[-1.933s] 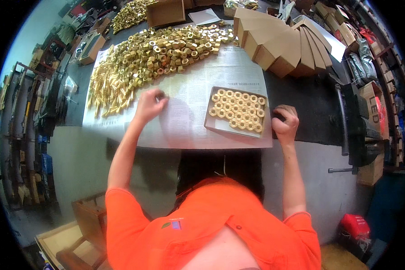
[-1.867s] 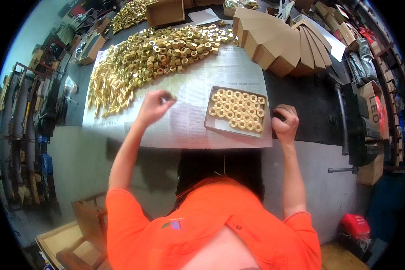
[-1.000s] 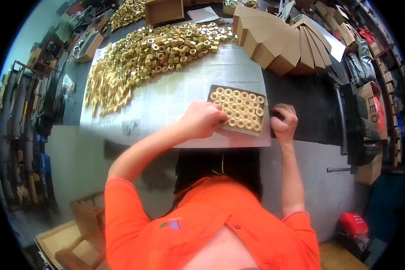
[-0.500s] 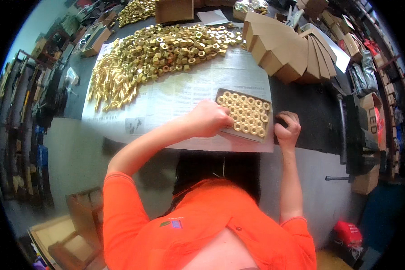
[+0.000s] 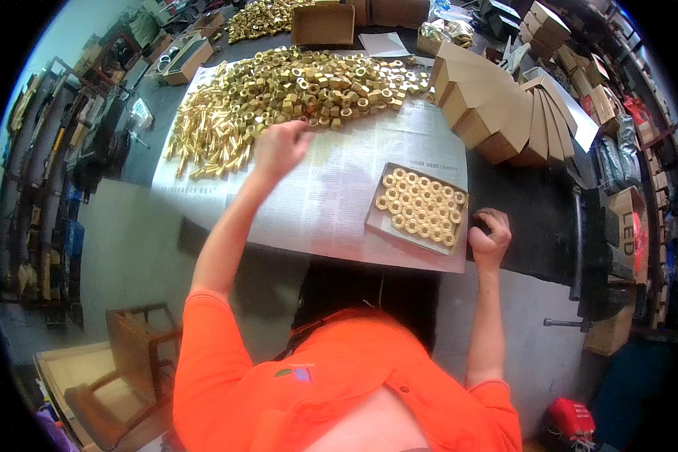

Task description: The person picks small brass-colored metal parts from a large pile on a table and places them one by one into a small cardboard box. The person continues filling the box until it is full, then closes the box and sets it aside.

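My left hand [image 5: 281, 151] is at the near edge of a large heap of brass hex nuts [image 5: 309, 89], palm down. Its fingers are bent, the thumb a little apart, and no nut shows between them. My right hand [image 5: 490, 235] rests curled on the dark tabletop, just right of a shallow cardboard box [image 5: 374, 216]. Anything inside its fingers is hidden. Rows of brass nuts [image 5: 422, 202] lie flat in the box, hole side up; bare bottom shows along its left and near sides.
Slim brass pins [image 5: 207, 143] adjoin the heap's left side, on newspaper sheets [image 5: 339, 181]. Several cardboard boxes [image 5: 482, 105] stand fanned out at the far right. An open brown box [image 5: 322, 26] and another brass heap [image 5: 260, 20] lie at the back. A wooden chair [image 5: 132, 361] stands lower left.
My left hand has moved from the box's left side, away and leftward, to the heap's edge. The box's left part is now uncovered. My right hand stays beside the box. The view has shifted slightly.
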Available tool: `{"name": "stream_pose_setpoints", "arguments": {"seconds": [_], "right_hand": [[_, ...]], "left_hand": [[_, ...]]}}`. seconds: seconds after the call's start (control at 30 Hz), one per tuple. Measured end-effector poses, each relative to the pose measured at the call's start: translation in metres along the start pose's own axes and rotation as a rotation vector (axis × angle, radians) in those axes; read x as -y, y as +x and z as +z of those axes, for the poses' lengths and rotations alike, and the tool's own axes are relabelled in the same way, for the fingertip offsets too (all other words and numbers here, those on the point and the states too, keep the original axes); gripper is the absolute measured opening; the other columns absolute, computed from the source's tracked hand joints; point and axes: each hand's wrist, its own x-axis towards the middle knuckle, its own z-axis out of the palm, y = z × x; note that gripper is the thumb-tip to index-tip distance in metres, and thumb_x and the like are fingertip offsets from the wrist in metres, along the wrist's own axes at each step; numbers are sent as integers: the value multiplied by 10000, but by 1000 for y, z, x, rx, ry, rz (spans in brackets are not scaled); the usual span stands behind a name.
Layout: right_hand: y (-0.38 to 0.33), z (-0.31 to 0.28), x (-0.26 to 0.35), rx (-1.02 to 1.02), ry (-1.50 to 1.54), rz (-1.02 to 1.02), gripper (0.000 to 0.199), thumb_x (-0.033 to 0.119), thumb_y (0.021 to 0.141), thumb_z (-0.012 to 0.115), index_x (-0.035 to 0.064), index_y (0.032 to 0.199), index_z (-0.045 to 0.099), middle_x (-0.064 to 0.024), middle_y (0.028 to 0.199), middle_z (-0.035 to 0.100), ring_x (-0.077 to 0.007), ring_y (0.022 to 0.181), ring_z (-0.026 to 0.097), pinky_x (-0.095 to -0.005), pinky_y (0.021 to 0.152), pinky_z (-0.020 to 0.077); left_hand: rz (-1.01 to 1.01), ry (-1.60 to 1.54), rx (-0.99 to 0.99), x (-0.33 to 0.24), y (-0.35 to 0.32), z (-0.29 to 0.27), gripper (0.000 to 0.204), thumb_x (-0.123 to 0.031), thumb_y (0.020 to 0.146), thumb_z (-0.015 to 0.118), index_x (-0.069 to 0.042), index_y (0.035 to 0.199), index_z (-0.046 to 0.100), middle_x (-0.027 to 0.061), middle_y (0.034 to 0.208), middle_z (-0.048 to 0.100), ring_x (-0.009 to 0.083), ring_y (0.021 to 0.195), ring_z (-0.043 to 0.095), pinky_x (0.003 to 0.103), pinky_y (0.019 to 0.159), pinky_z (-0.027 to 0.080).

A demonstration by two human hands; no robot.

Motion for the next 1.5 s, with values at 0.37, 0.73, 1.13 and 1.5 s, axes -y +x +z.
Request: {"name": "stream_pose_setpoints", "arguments": {"seconds": [0.37, 0.73, 1.13, 1.5], "right_hand": [[1, -1, 1, 3, -5, -25, 230, 83, 595, 553, -19, 761, 675, -143, 865, 680, -310, 867, 616, -369, 815, 490], [0, -2, 2, -3, 9, -17, 233, 78, 588, 556, -22, 762, 674, -150, 864, 677, -313, 868, 619, -372, 814, 492], [0, 1, -1, -18, 3, -11, 198, 60, 585, 563, -7, 737, 670, -130, 852, 677, -305, 867, 616, -372, 809, 490], [-1, -1, -1, -28, -5, -24, 212, 84, 590, 556, -4, 740, 676, -127, 854, 679, -300, 868, 619, -370, 815, 491]], "left_hand": [[-209, 172, -13, 73, 4, 31, 277, -227, 795, 686, 15, 922, 646, 172, 756, 670, 295, 674, 658, 396, 602, 526], [-106, 7, 117, 55, -12, 19, 219, -227, 818, 655, -42, 931, 682, 136, 713, 668, 274, 636, 649, 391, 617, 498], [-58, 60, 97, 42, -25, 22, 192, -223, 802, 662, -32, 822, 656, 131, 805, 680, 300, 720, 652, 409, 627, 501], [519, -306, 413, -97, -60, -3, 104, -101, 782, 697, -72, 878, 672, 91, 789, 620, 279, 679, 622, 361, 574, 487]]}}
